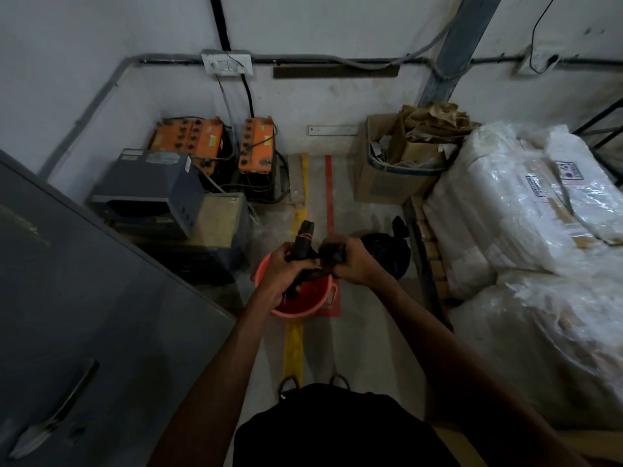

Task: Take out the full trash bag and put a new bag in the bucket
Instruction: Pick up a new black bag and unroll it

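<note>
An orange-red bucket [317,306] stands on the floor in front of me, its inside bare where visible. Above it my left hand [281,264] grips a black roll of trash bags [303,242] bound with a thin band. My right hand [350,261] is closed on a loose black bag [332,254] that runs from the roll, with crumpled plastic hanging between both hands over the bucket. A full, knotted black trash bag [387,249] sits on the floor just right of the bucket, behind my right hand.
A grey cabinet [84,315] fills the left. Orange batteries [256,146] and a grey inverter box [148,193] stand at the back left wall. A cardboard box of scrap [397,170] and plastic-wrapped bundles [522,214] crowd the right. Yellow and red floor tape runs under the bucket.
</note>
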### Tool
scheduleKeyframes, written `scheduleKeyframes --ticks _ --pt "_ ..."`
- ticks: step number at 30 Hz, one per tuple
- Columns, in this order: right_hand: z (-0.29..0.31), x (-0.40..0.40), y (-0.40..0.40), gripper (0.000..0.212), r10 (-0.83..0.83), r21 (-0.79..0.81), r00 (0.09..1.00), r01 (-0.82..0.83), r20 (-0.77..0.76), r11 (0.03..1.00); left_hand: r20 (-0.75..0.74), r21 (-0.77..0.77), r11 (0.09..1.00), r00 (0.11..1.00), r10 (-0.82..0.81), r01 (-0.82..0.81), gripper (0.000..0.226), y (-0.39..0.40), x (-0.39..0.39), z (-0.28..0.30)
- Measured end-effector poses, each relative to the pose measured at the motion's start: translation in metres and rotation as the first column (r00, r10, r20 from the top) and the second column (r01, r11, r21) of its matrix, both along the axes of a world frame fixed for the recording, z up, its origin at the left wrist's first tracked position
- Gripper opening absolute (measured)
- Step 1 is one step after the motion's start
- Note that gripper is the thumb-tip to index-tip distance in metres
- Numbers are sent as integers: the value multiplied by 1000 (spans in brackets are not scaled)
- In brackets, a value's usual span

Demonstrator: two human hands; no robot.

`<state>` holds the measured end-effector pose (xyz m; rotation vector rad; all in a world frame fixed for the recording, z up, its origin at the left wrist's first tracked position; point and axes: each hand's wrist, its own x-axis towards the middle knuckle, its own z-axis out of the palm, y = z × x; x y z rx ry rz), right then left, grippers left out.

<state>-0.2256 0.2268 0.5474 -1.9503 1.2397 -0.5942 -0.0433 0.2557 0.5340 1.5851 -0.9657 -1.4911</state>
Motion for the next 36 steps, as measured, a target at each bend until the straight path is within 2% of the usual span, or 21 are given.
scheduleKeyframes --ticks 2,5,6,9,11,12,13,14,16,17,19,21,22,23,25,27,29,31,33,34,36 --pt "-2 -2 -5 33 119 -94 979 -135 -163 986 57 -22 999 997 -47 49 26 -1 2 -2" --pt "-4 -9 -14 29 113 -141 962 -151 -247 978 -70 -31 996 994 -82 80 22 1 8 -5" --pt "-4 -13 -16 25 88 -135 966 -124 -244 983 -91 -40 993 989 -118 115 26 4 10 -4" --pt "0 -20 -26 26 40 -89 980 -58 -197 994 -2 -97 940 945 -327 326 44 14 15 -10" --pt "12 -22 -34 28 -1 -120 982 -22 -187 993 150 -111 880 883 -444 461 70 18 17 -20" --pt "21 -21 -36 29 -15 -140 987 -7 -159 990 248 -99 880 868 -430 464 82 19 18 -23" --pt "27 -21 -39 28 -30 -149 995 15 -97 989 304 -100 905 879 -368 413 88 20 19 -24" --pt "34 -20 -39 26 -47 -135 999 45 -9 990 280 -109 938 915 -290 330 88 20 21 -24" --pt "38 -20 -30 28 -72 -6 973 75 221 997 37 -117 984 991 -131 135 70 14 26 -22" --pt "34 -22 -26 30 -88 82 950 66 301 994 -116 -109 993 992 -57 45 57 11 29 -20" --pt "20 -29 -20 13 -43 238 938 -43 344 970 -415 -48 991 905 94 -124 38 10 34 -10" --pt "5 -35 -18 35 -48 350 956 -59 290 935 -662 1 978 733 156 -208 34 14 39 -1" --pt "1 -36 -14 46 -86 383 958 -27 273 923 -738 -1 978 660 140 -208 44 16 40 2" --pt "-1 -33 -10 54 -151 403 941 17 303 915 -771 -11 983 628 110 -185 50 16 39 5" --pt "-7 -25 1 54 -335 492 865 121 375 862 -739 -20 983 665 107 -181 30 14 30 7" --pt "-18 -14 4 30 -550 623 721 211 421 753 -677 4 978 719 157 -210 5 10 16 10" --pt "-27 -5 2 14 -666 720 623 227 410 656 -675 26 975 716 180 -220 3 8 8 13" --pt "-31 -2 3 17 -688 760 595 189 415 622 -685 40 979 708 173 -200 13 7 11 13" --pt "-31 -5 5 18 -674 779 562 81 479 621 -608 33 981 775 170 -189 22 5 17 12" --pt "-27 -7 8 23 -627 762 575 10 525 647 -554 25 980 813 178 -197 22 4 21 10" --pt "-17 -10 15 32 -436 663 711 -56 551 747 -479 27 973 852 212 -227 20 2 27 10"
